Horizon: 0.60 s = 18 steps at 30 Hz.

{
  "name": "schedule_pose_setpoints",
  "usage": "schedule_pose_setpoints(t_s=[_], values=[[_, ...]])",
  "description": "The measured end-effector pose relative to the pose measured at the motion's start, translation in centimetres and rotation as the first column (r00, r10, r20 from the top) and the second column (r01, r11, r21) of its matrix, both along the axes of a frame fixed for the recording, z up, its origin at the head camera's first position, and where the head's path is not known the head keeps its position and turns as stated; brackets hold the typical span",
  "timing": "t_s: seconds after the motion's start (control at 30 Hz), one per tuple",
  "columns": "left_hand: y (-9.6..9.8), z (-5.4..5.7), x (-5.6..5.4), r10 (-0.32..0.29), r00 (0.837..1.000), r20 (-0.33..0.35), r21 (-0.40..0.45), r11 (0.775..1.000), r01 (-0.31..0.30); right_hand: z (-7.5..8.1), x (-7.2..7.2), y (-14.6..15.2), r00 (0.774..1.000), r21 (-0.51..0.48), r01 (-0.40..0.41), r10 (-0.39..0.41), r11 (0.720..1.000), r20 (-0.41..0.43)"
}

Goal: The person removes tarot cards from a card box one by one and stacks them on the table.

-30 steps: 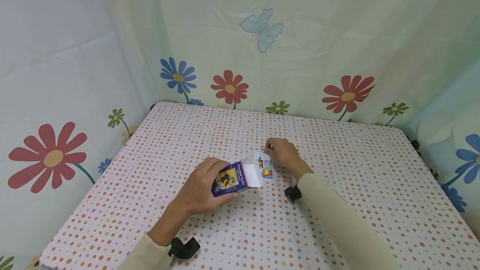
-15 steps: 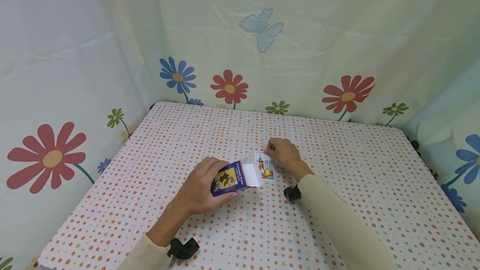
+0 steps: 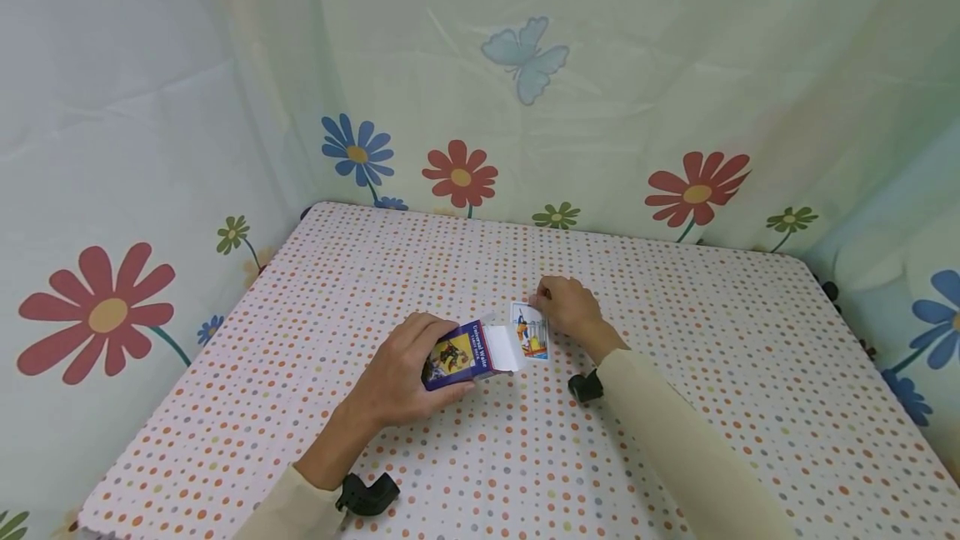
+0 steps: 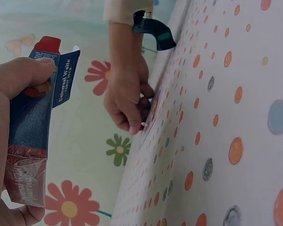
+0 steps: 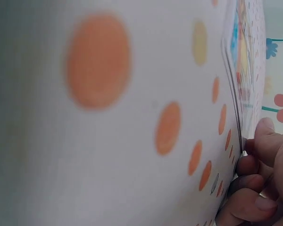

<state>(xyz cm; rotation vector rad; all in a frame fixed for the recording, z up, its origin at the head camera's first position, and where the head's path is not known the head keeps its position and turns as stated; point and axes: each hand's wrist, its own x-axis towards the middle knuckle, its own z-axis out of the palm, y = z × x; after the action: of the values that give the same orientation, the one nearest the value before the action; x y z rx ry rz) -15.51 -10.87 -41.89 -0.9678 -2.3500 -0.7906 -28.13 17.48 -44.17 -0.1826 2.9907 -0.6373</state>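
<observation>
My left hand [image 3: 397, 382] grips a blue tarot deck box [image 3: 452, 357], printed "Universal Waite", and holds it tilted above the table. Its end flap [image 3: 505, 348] stands open toward the right; how much is inside is hidden. Right of the box, picture-side up on the cloth, lie thin tarot cards [image 3: 530, 333]; the right wrist view shows more than one edge in the small stack. At their far right corner my right hand [image 3: 567, 307] pinches the cards [image 5: 240, 70] between thumb and curled fingers. The left wrist view shows the box [image 4: 30, 127] close up, away from the right hand.
A pale cloth with coloured dots [image 3: 420, 273] covers the table. Curtains [image 3: 600, 90] printed with flowers and a butterfly hang behind and at both sides. A black camera mount [image 3: 367, 494] sits at the left wrist, another mount [image 3: 585, 387] at the right.
</observation>
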Motion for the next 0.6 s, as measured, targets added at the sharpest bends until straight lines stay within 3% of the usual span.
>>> schedule_pose_setpoints(t_s=[0.33,0.6], values=[[-0.1,0.0,0.0,0.0,1.0,-0.001,-0.003,1.0,0.0,0.6,0.8,0.0,0.999,-0.076,0.017,-0.015,0.997,0.032],[-0.1,-0.1,0.0,0.003,1.0,0.006,-0.009,1.0,-0.003,1.3,2.2,0.0,0.996,-0.237,0.036,-0.014,0.971,0.092]])
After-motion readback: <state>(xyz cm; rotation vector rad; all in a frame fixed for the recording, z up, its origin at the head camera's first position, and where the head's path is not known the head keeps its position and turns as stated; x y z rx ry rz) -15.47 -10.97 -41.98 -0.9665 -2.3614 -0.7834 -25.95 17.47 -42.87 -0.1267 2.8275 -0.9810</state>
